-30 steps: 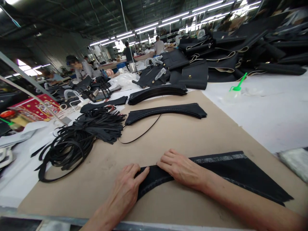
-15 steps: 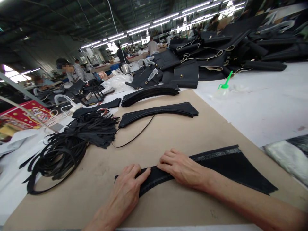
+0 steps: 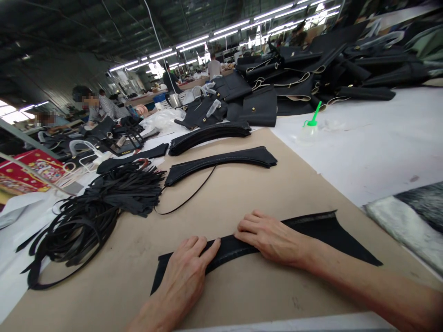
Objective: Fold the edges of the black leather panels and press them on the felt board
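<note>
**Black panel (image 3: 332, 237) pinned flat at the near edge of the bench**

From my remote seat I see the panel lying on the brown card sheet (image 3: 242, 198) that covers the bench, close to the front edge. It is a long curved piece, narrow at the left end and widening to a pointed flap on the right. A paler band runs along its far edge.

The left hand (image 3: 183, 276) rests palm-down on the narrow left end. Its fingers (image 3: 209, 246) are stretched out and close together, pressing down with nothing clamped between them. The right hand (image 3: 273, 237) lies over the middle of the piece, its fingers slightly bent with the tips on the far edge. It too presses down without gripping.

I judge the panel to be light, thin and limp. It follows the sheet without springing up, so it would sag if lifted from one end. The surface looks matte, not slippery. An edge or the wide right flap seems the best place to take hold, with two hands well apart to keep it from folding on itself.

Beyond the hands lies a stack of curved pieces (image 3: 221, 160) of the same shape, with a thin cord (image 3: 187, 198) trailing from under it. To the left of those is a tangled bundle of strips (image 3: 97, 207). A green-capped bottle (image 3: 309, 127) stands on the white part of the bench, and a heap of bags (image 3: 311, 78) lies behind it.
</note>
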Tool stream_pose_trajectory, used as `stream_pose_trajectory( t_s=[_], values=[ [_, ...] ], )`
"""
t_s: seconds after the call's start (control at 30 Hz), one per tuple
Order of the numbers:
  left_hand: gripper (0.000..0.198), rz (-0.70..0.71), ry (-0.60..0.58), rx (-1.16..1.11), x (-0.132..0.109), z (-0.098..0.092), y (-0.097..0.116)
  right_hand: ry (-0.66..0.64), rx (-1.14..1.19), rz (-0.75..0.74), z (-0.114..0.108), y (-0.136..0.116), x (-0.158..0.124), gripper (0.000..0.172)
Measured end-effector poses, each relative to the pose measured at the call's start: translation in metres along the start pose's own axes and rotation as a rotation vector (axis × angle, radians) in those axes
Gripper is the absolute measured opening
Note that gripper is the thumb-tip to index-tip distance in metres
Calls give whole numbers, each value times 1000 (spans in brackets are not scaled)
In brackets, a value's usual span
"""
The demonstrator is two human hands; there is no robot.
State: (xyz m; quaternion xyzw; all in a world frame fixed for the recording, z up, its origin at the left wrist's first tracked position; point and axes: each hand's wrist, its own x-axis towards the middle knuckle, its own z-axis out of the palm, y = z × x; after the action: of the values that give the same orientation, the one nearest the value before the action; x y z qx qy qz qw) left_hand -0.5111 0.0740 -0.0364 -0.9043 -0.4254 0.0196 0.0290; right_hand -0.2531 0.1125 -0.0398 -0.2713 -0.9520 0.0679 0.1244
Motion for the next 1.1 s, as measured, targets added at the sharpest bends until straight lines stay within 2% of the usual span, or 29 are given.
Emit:
stream_pose_trajectory(
  t_s=[0.1, 0.2, 0.37, 0.43, 0.53, 0.67, 0.73, 0.83, 0.9, 1.1],
  values=[
    [46, 24, 29, -37, 6, -1, 4, -1, -2, 1, 0, 4, -7, 15],
    [38, 78, 5, -97, 14, -3, 8, 12, -6, 7, -1, 10, -15, 15],
    [58, 106, -52, -27, 24, -7, 15, 29, -26, 14, -4, 20, -29, 14],
    [59, 103, -57, 9, 27, -10, 18, 35, -33, 17, -6, 23, -36, 13],
    [52, 95, -43, 21, 33, -12, 24, 38, -34, 23, -8, 27, -46, 15],
    [36, 104, -73, -74, 48, -12, 34, 45, -33, 38, -11, 31, -59, 15],
    [41, 110, -94, -79, 54, -13, 40, 54, -28, 45, -11, 34, -65, 16],
    [61, 114, -124, -14, 59, -14, 44, 74, -19, 53, -12, 38, -72, 18],
    [64, 119, -152, 33, 61, -17, 46, 80, -19, 53, -12, 41, -77, 20],
    [48, 175, -113, 103, 73, -21, 56, 60, -42, 64, -18, 49, -93, 22]
  ],
)
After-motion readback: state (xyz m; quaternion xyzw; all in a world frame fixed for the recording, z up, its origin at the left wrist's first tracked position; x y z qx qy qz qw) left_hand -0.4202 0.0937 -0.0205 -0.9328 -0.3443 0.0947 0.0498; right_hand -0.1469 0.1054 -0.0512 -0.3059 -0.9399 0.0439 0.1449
